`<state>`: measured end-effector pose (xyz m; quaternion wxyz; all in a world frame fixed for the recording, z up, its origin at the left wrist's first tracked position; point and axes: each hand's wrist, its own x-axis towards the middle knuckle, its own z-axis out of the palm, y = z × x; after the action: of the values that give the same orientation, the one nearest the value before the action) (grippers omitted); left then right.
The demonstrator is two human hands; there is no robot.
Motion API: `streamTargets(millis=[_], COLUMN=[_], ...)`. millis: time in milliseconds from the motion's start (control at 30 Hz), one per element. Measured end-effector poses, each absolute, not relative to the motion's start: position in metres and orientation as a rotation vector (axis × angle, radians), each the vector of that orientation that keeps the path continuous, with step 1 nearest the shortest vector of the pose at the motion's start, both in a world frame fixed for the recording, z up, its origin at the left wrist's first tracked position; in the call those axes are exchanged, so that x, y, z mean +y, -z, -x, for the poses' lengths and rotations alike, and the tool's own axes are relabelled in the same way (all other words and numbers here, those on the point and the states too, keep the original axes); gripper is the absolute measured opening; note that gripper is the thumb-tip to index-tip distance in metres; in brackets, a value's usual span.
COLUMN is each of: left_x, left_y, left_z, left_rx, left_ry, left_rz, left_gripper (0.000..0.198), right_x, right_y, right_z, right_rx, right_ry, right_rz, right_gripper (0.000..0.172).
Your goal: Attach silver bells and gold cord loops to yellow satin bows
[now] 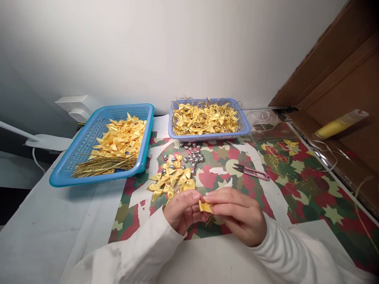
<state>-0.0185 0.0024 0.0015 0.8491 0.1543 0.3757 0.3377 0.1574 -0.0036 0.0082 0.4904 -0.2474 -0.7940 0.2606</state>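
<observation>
A small yellow ribbon bow is pinched between my two hands close to the table's front. My left hand grips its left side with thumb and fingertips. On the other side, the fingers of my right hand close on the same bow; a thin strand pokes out below, partly hidden by the fingers. Just beyond my left hand lies a loose pile of yellow bows. Silver bells are scattered behind that pile. Pink-handled thread snips rest to the right, apart from my right hand.
At left, a blue basket holds yellow bows and a bundle of gold cords. Against the wall, another basket is full of bows with looped gold cords. Thread scraps, a yellow-filled tube and cardboard occupy the right side.
</observation>
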Motion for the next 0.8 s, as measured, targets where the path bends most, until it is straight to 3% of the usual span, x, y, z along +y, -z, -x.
streamTargets(millis=[267,467,800], left_x=[0.003,-0.001,-0.005], left_y=[0.001,-0.006,-0.015], left_z=[0.019,0.017,0.014], left_rx=[0.825,0.859,0.813], left_ry=[-0.719,-0.827,-0.906], left_rz=[-0.32,-0.367,-0.442], left_gripper=[0.028,0.025,0.026], right_x=[-0.001,-0.007,-0.01], right_y=[-0.006,-0.012,-0.007], right_z=[-0.161,-0.164,-0.156], right_rx=[-2.034,-1.881,-1.944], right_ry=[-0.609,-0.51,-0.582], right_rz=[0.543,0.774,0.888], right_gripper=[0.026,0.027,0.017])
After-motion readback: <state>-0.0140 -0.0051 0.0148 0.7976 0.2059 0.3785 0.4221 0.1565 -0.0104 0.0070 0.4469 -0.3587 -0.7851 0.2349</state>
